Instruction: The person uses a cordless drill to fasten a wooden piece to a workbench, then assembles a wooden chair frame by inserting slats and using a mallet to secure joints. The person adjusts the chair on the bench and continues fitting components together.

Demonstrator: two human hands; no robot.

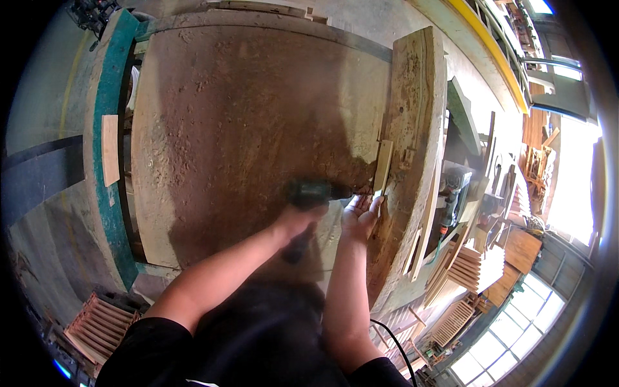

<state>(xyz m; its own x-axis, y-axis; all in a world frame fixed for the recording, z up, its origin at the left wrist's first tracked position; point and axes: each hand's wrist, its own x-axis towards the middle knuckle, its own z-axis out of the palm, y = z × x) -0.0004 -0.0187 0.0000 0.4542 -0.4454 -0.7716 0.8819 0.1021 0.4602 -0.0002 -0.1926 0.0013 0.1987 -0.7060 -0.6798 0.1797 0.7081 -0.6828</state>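
My left hand (293, 222) grips a dark green power drill (313, 193), which is blurred and points right. The drill's tip meets the lower end of a short pale wooden slat (383, 166). That slat stands against the side of a thick rough wooden beam (416, 97) along the bench's right edge. My right hand (361, 216) holds the slat's lower end, fingers spread along it, just right of the drill's tip. Both hands are over the dusty brown workbench top (245, 116).
A green metal frame (109, 97) runs along the bench's left side with a small wood strip (110, 149) on it. Stacks of slatted wooden pieces stand at the lower left (100, 322) and lower right (467, 267). Another power tool (454, 190) lies to the right of the beam.
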